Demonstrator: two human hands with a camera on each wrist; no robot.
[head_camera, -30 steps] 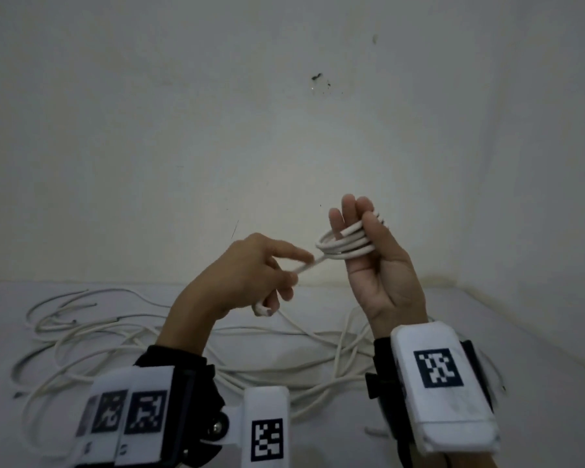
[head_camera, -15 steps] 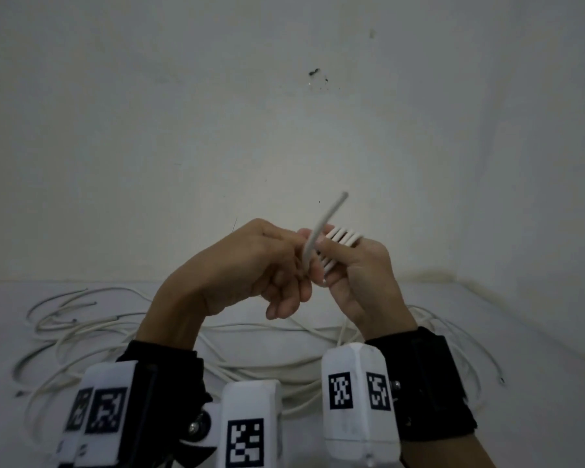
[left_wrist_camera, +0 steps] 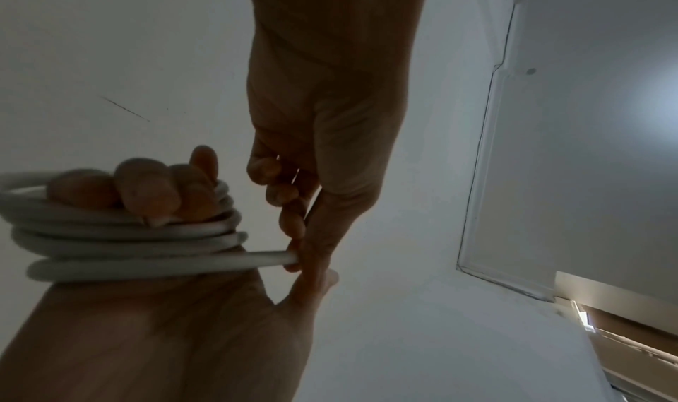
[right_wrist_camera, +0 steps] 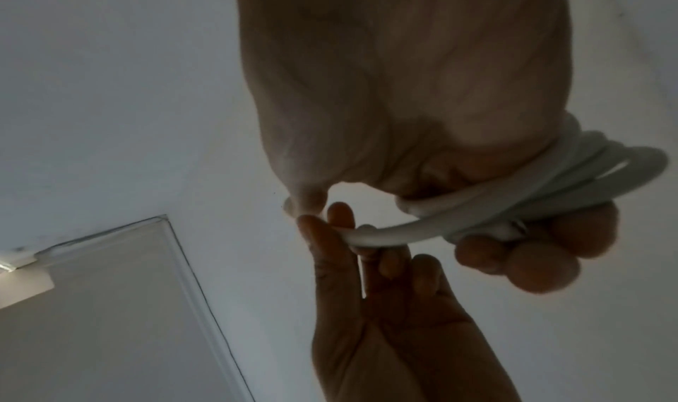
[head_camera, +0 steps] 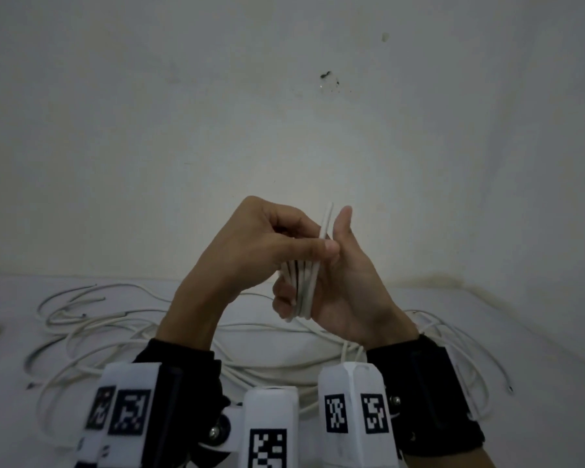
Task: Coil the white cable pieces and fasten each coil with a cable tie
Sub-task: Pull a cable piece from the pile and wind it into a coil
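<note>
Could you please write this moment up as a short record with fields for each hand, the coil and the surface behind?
left hand: pinches the free cable end between thumb and fingers
right hand: fingers wrapped by the coil, thumb up
coil: several white loops around the right hand's fingers, no tie visible
loose cables: tangled white lengths on the table behind the hands
stage: winding nearly finished, fastening not yet done
</note>
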